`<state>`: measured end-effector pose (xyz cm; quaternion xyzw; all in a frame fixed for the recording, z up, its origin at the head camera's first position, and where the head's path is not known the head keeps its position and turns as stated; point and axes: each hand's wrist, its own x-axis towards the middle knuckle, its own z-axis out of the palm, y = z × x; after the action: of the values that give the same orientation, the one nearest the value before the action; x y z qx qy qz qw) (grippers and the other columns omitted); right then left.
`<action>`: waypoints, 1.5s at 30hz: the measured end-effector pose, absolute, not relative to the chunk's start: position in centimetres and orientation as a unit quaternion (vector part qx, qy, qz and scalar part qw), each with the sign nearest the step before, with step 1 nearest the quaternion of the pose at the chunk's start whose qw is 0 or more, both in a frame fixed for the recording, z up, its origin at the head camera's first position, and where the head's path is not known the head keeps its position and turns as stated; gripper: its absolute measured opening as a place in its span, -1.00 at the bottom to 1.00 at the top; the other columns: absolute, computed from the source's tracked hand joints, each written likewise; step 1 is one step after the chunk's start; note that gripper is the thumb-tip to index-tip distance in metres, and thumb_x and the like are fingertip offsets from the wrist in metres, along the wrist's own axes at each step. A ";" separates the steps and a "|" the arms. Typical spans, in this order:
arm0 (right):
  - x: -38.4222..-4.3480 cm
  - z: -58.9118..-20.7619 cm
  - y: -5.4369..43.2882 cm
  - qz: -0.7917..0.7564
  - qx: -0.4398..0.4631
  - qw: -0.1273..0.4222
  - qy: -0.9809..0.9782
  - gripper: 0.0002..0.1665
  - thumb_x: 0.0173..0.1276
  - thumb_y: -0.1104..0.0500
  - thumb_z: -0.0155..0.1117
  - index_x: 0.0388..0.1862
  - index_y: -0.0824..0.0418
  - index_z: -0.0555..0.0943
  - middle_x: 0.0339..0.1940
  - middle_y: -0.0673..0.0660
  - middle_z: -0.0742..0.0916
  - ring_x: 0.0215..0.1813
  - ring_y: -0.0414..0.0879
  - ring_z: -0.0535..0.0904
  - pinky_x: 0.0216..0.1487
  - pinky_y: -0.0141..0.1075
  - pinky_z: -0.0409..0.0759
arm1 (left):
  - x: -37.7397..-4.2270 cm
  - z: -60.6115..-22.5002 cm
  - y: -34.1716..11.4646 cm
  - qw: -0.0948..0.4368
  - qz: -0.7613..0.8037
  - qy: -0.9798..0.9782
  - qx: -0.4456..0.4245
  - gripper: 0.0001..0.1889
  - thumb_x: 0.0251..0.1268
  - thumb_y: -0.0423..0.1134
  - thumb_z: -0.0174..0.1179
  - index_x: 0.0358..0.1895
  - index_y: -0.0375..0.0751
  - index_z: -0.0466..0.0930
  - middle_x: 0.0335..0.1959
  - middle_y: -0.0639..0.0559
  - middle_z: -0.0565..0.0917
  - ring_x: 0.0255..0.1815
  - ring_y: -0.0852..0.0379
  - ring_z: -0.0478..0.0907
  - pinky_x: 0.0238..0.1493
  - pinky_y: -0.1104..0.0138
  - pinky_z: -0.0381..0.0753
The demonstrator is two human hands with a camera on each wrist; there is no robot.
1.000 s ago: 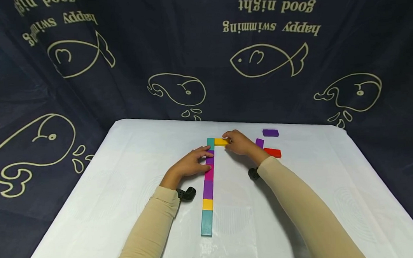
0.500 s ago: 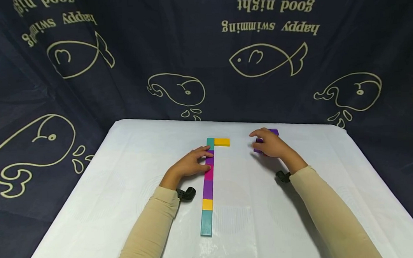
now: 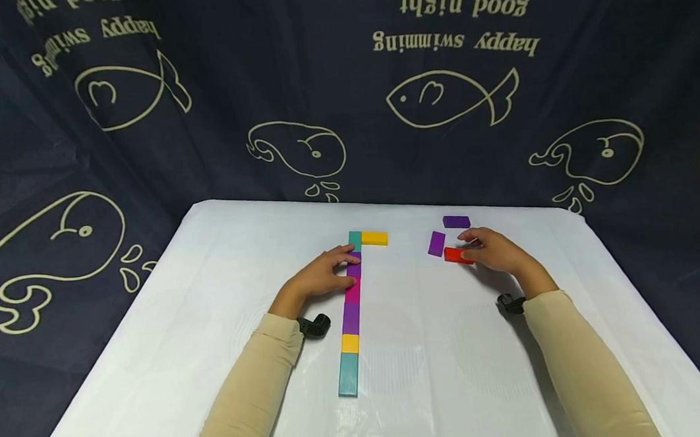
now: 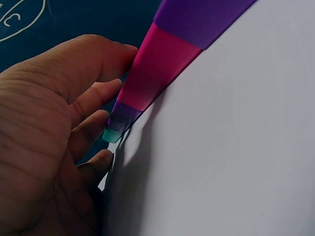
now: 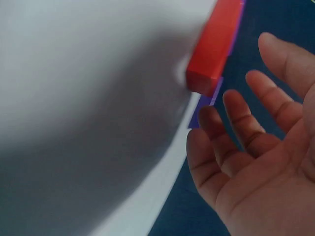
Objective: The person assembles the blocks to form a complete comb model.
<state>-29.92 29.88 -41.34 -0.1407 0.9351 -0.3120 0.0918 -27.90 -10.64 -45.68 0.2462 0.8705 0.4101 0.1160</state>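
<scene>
A straight row of coloured blocks runs away from me: teal (image 3: 348,375), small yellow (image 3: 350,343), purple (image 3: 351,318), pink (image 3: 352,292), darker purple (image 3: 353,269), teal (image 3: 355,238). At its far end a yellow block (image 3: 375,239) sticks out to the right. My left hand (image 3: 317,276) lies along the row's left side, thumb by the pink block, relaxed fingertips at the far blocks. To the right, my right hand (image 3: 497,250) hovers at a red block (image 3: 454,255); the right wrist view shows its fingers spread and loosely bent, thumb apart from the red block.
Near the red block lie a purple block (image 3: 436,243) and a dark purple block (image 3: 456,222). Everything rests on a white-covered table (image 3: 209,252). A dark curtain (image 3: 342,67) with fish drawings hangs behind its far edge.
My right hand has let go of the yellow block at the row's far end and moved right, past the purple blocks, to the red block. My left hand has stayed in place.
</scene>
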 end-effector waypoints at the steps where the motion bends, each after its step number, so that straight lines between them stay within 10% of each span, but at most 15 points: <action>1: -30.0 -41.6 30.0 -0.312 -0.141 0.097 0.935 -0.53 0.43 0.25 0.23 0.24 0.42 0.47 0.19 0.41 0.56 0.19 0.30 0.46 0.27 0.20 0.40 | -27.9 -45.7 -10.6 0.116 0.411 0.870 0.246 -0.51 0.22 -0.25 0.35 0.25 -0.13 0.58 0.55 0.02 0.21 0.58 -0.08 -0.02 0.51 0.03 0.07; 14: -30.2 -43.0 30.0 -0.293 -0.154 0.091 0.939 -0.65 0.34 0.32 0.30 0.08 0.37 0.55 -0.05 0.31 0.61 0.00 0.20 0.45 0.15 0.13 0.45 | -27.9 -45.5 -10.6 0.114 0.408 0.871 0.250 -0.51 0.21 -0.23 0.35 0.25 -0.12 0.58 0.55 0.03 0.21 0.58 -0.07 -0.02 0.51 0.03 0.07; 45: -30.1 -40.4 25.1 -0.301 -0.173 0.067 0.935 -0.66 0.37 0.33 0.26 0.12 0.32 0.56 0.07 0.30 0.63 0.11 0.18 0.48 0.26 0.16 0.39 | -27.9 -45.6 -10.7 0.116 0.411 0.870 0.247 -0.51 0.22 -0.22 0.35 0.25 -0.11 0.58 0.55 0.03 0.21 0.58 -0.12 -0.04 0.51 -0.01 0.05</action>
<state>-30.10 25.14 -40.40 -0.1726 0.9355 -0.3010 0.0669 -27.89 -10.72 -45.64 0.2472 0.8696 0.4113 0.1160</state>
